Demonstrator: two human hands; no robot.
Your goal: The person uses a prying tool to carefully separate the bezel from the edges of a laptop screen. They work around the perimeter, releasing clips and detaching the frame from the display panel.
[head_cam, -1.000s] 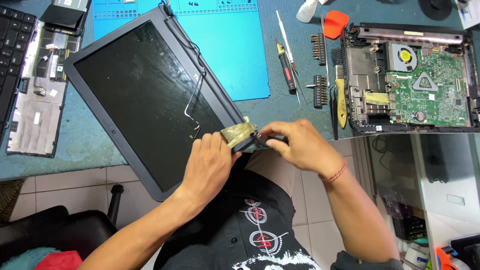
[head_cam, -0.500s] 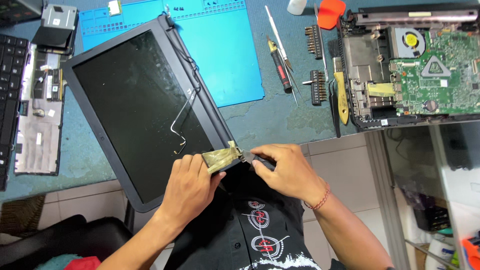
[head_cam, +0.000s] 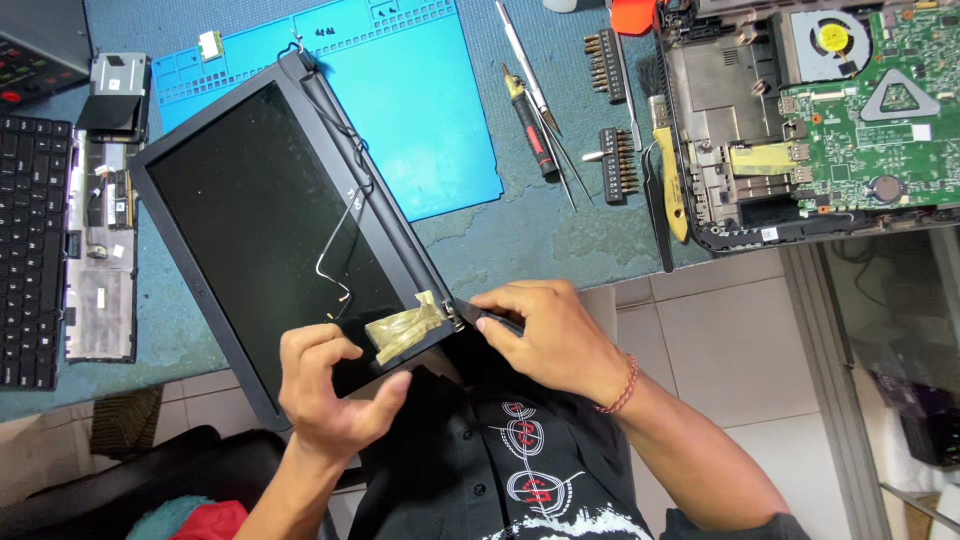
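Centre of the frame, a laptop screen panel (head_cam: pixel 270 230) lies tilted across the tabletop (head_cam: pixel 520 240), its lower corner hanging over the near edge. Left hand (head_cam: pixel 330 385) is at that lower edge, fingers curled, thumb pressing up near the strip of yellowish tape (head_cam: pixel 403 327) on the corner; it grips the panel's rim. Right hand (head_cam: pixel 555 340) comes in from the lower right, fingers closed narrowly on the dark hinge piece (head_cam: pixel 487 316) just beside the tape. A thin cable (head_cam: pixel 335 245) snakes over the dark glass above the left hand.

Upper middle, a blue mat (head_cam: pixel 420 110) sits partly under the panel. Right of it, a screwdriver (head_cam: pixel 530 125), tweezers (head_cam: pixel 535 80) and two bit holders (head_cam: pixel 612 110) lie close together. Upper right, an opened laptop base (head_cam: pixel 800 150) shows its green board and fan, with a yellow-handled tool (head_cam: pixel 672 180) at its left side. Far left, a keyboard (head_cam: pixel 25 260) and a metal bracket plate (head_cam: pixel 100 260) lie side by side.
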